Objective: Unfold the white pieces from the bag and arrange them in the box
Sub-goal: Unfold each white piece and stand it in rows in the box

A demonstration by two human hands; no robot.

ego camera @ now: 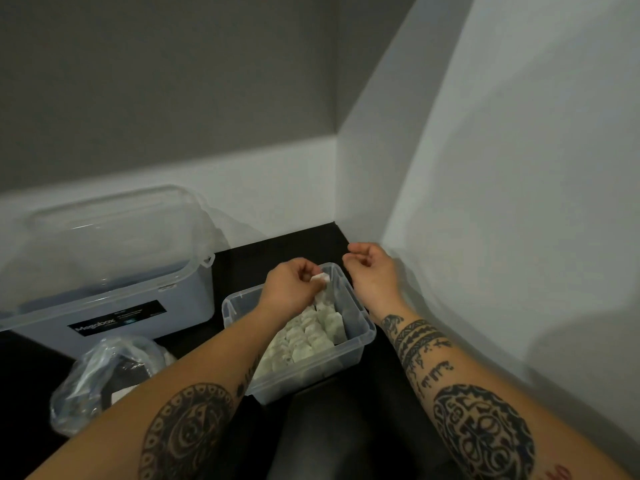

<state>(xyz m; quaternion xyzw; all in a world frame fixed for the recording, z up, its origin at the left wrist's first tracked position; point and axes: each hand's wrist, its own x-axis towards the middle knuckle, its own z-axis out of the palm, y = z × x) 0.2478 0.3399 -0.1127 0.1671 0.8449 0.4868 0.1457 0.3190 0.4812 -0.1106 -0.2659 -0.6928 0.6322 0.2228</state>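
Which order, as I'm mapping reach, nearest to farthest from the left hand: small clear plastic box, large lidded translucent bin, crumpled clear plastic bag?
1. Small clear plastic box: beneath the left hand.
2. Large lidded translucent bin: left.
3. Crumpled clear plastic bag: lower left.

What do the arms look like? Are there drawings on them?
Yes! Both arms are bare, with no sleeves or gloves. The left arm has a big round dark tattoo of rings and dots. The right arm has a round patterned tattoo too, plus dark bands and small marks nearer the wrist.
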